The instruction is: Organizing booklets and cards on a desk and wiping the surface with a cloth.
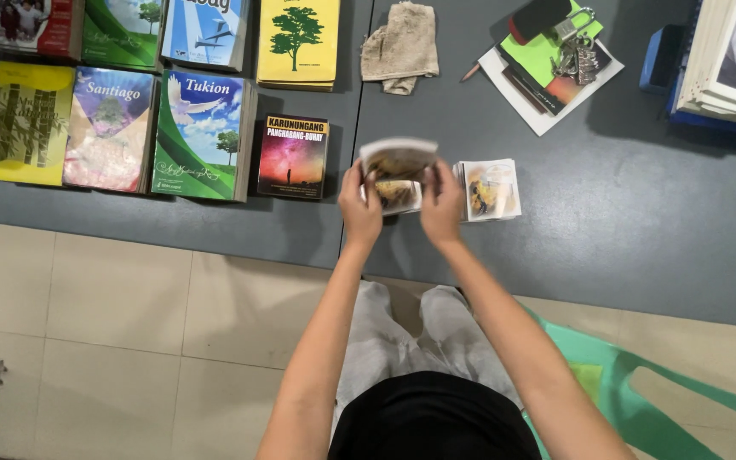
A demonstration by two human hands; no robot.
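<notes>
— Two hands, one booklet: how is it held?

— Left hand [359,204] and right hand [441,204] both grasp a small booklet [398,162], fingers clenched on its lower edge, above the grey table [555,213].

— Surroundings?

— One booklet stack [489,189] just right; one dark purple book [293,156] left; seven larger book piles beyond; one beige cloth [400,45]; one key bunch [578,53].

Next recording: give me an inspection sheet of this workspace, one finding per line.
Surface: grey table, two panels butted together.
Job's things: small booklet bent open; small booklet stack beside it.
Clutter: book stacks at left, cloth, keys on papers, pencil.
Hands: left hand and right hand both grip the booklet.
Cables: nothing seen.
Surroundings: tiled floor, green plastic chair.
</notes>
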